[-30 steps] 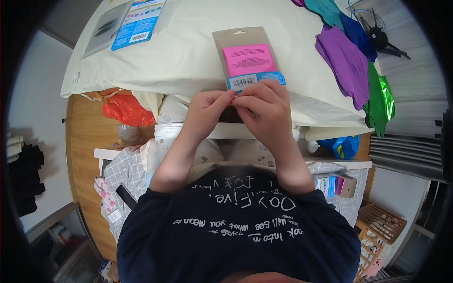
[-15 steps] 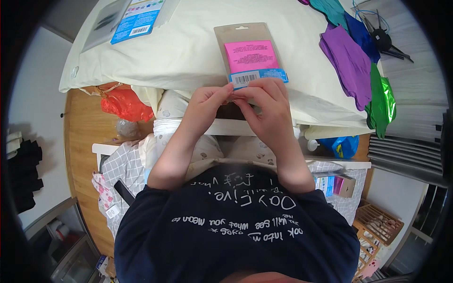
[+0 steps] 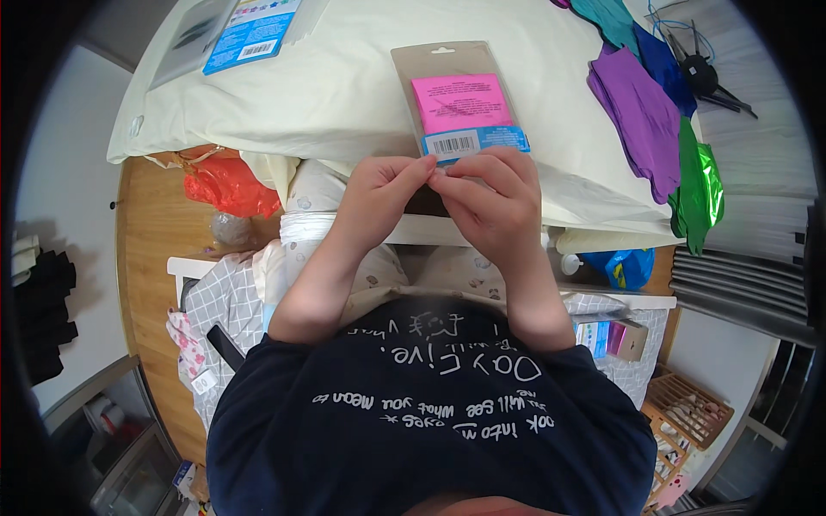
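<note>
A clear flat plastic package (image 3: 463, 101) with a pink sheet inside and a blue strip along its near end lies on the table edge in front of me. My left hand (image 3: 379, 193) is closed, its thumb and fingertips pinched at the package's near left corner. My right hand (image 3: 495, 196) is closed as well, fingers curled and pinching the same near end. The fingertips of both hands almost meet there. Part of the package's near edge is hidden behind the fingers.
A cream cloth covers the table (image 3: 344, 103). Another clear and blue package (image 3: 249, 43) lies at the far left. Folded purple foil (image 3: 632, 120), green foil (image 3: 688, 185) and a black tripod-like stand (image 3: 701, 77) are at the right. Below hangs a red plastic bag (image 3: 231, 185).
My hands have shifted slightly to the right, and the fingertips have drawn closer together. The package's near end has moved a little to the right.
</note>
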Motion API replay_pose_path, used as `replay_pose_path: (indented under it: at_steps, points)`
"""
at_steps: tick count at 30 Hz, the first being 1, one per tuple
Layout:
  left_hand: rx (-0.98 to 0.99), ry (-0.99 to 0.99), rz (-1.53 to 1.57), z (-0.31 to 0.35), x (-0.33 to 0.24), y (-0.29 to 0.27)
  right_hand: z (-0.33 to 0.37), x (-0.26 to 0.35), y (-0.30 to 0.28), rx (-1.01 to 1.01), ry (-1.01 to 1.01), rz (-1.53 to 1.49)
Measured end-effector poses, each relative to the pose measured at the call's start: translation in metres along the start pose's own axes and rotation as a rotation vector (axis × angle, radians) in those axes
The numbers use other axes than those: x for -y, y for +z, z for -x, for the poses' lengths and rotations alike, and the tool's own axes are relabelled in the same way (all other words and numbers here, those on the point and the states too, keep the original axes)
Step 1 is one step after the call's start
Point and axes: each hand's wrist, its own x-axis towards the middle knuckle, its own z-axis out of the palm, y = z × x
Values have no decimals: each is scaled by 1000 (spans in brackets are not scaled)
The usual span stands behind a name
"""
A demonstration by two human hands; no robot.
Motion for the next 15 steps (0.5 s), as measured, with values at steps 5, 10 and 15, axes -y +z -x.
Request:
replay_pose_path:
  at_steps: [5, 10, 15]
  points:
    - [16, -15, -11, 0, 3, -3, 1, -4, -1, 51, -60, 8]
    - [-26, -32, 4, 0, 0, 0, 1, -6, -1, 82, -81, 10]
    - [-1, -63, 61, -2, -4, 0, 4, -8, -3, 59, -26, -48]
